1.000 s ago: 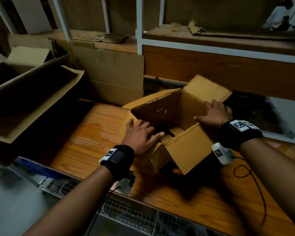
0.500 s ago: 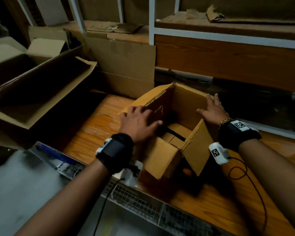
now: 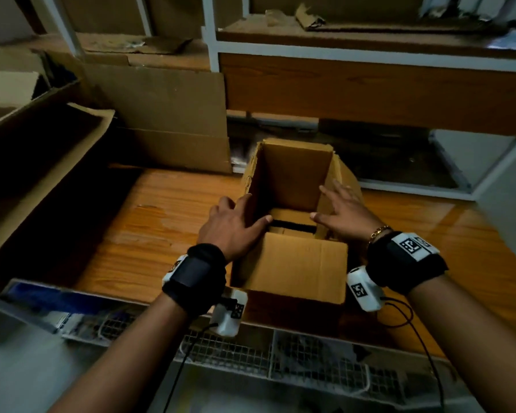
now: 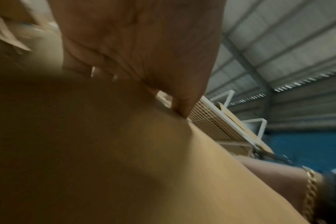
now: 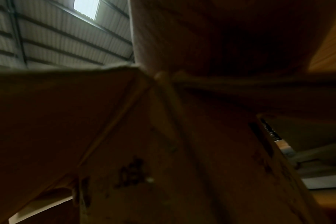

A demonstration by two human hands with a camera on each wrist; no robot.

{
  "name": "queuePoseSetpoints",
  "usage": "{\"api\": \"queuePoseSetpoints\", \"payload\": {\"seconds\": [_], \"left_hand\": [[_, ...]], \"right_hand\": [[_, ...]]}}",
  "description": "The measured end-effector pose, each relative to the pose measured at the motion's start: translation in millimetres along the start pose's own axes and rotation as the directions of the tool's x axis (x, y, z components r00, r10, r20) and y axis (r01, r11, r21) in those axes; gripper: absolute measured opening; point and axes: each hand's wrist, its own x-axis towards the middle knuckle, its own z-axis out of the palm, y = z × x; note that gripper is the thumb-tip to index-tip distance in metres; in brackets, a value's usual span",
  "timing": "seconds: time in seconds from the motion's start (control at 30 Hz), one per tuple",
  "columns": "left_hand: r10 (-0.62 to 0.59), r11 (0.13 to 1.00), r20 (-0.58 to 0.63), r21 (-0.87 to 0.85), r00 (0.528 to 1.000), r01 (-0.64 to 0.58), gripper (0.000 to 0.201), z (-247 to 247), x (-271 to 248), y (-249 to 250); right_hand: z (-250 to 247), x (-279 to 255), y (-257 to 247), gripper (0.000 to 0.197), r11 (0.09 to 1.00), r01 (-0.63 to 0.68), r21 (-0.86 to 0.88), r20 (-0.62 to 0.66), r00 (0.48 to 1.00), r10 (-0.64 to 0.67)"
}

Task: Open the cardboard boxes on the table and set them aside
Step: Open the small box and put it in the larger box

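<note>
Cardboard box (image 3: 292,263), flaps up, at worktop (image 3: 161,222) near edge. Left hand (image 3: 233,228) grip released, flat on left wall; right hand (image 3: 346,213) likewise on right wall.

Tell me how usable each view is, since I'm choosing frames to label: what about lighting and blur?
Head view: dim, corners shadowed, but the cardboard box and both hands are sharp. Left wrist view: the left hand and cardboard fill it, soft and blurred. Right wrist view: very dark, smeared, with a bright skylight.

A storeroom or warehouse: corrugated metal roof (image 5: 48,37), white-framed shelving (image 3: 370,52), flattened cardboard (image 3: 167,114) stacked about.
</note>
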Motion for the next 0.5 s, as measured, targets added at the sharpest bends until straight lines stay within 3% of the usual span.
{"api": "queuePoseSetpoints", "payload": {"seconds": [0.2,0.33,0.5], "left_hand": [[0.05,0.987,-0.02,-0.15,0.999,-0.052,0.071,9.1,-12.1,0.7],[0.046,0.978,-0.155,-0.196,0.987,-0.076,0.069,15.2,-24.2,-1.4],[-0.066,0.96,-0.371,-0.278,0.926,-0.043,0.05,24.9,-49.7,-5.0]], "right_hand": [[2.3,-37.4,4.5,0.075,0.999,-0.033,0.015,-0.023,0.999,0.034],[1.6,-59.2,0.3,0.058,1.0,-0.027,0.008,-0.095,0.995,0.028],[6.5,-87.7,2.2,0.034,0.999,-0.023,0.044,-0.263,0.964,0.034]]}}
